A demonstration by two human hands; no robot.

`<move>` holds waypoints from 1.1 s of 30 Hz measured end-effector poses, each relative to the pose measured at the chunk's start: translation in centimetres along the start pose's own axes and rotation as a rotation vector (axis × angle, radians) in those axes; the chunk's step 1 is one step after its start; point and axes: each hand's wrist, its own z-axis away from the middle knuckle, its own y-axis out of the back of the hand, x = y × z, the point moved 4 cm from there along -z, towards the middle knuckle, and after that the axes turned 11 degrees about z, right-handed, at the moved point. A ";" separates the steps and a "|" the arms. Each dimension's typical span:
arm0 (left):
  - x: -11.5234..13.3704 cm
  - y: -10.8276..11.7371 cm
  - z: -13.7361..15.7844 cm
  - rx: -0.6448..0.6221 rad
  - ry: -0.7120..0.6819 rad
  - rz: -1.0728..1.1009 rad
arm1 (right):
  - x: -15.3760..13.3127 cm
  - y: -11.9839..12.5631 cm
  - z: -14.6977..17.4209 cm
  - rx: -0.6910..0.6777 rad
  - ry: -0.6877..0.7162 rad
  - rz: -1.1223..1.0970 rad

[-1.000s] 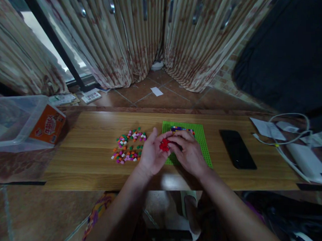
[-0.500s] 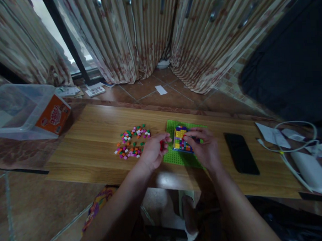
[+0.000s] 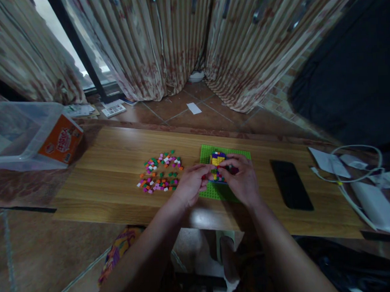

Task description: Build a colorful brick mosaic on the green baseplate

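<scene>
A green studded baseplate (image 3: 218,192) lies on the wooden table, bearing a block of small toy bricks (image 3: 218,161) in yellow, purple, red and other colours. My right hand (image 3: 243,180) is closed over its right side, thumb and forefinger pinching a small red brick (image 3: 218,167). At the left edge of the block is my left hand (image 3: 192,185); its fingers are curled round red bricks (image 3: 203,177), and its fingertips come close to the right hand's. Both hands cover parts of the block. Loose bricks (image 3: 161,182) in pink, orange, green and white are scattered left of the left hand.
Right of the baseplate lies a black phone (image 3: 292,185), with a white cable (image 3: 344,191) and a white device (image 3: 378,207) beyond it. A clear plastic bin (image 3: 27,149) with an orange label stands at the far left. Curtains (image 3: 139,49) hang behind the table (image 3: 96,189).
My left hand has moved right to the block, its fingertips now near the right hand's. The right hand has shifted slightly left, still pinching a red brick. The view has shifted slightly.
</scene>
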 end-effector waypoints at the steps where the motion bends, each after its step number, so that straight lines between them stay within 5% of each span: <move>1: -0.1 -0.1 0.0 -0.005 0.004 -0.005 | 0.1 0.0 0.0 0.001 -0.002 -0.006; 33: -0.3 -0.9 0.2 -0.004 0.018 -0.074 | -0.2 -0.1 -0.7 0.048 -0.023 -0.029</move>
